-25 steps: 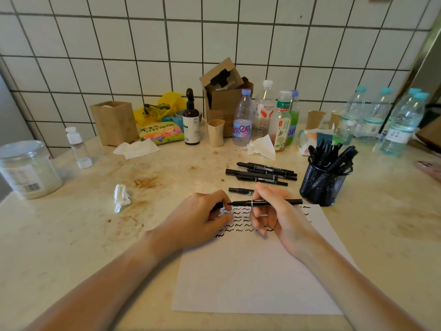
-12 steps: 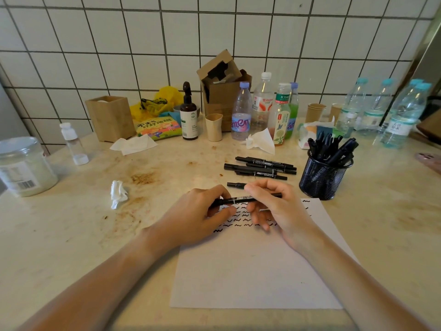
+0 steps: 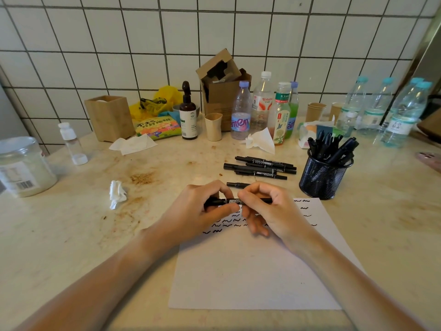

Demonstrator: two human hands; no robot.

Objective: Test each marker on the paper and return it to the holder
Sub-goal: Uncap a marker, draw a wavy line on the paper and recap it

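Observation:
A black marker lies level between both hands above the top of the white paper. My left hand grips its left end, and my right hand pinches the barrel near the middle. Rows of black squiggles cross the top of the sheet. Several black markers lie loose on the table behind my hands, one more marker just beyond my fingers. The black mesh holder, full of markers, stands at the paper's far right corner.
Bottles, a cardboard box, paper cups and a wooden box line the tiled wall. A plastic jar and small bottle stand far left. A crumpled tissue lies left of my hands.
The marker has slid leftward through my right hand toward my left hand, so less of it sticks out to the right. Both hands have come closer together.

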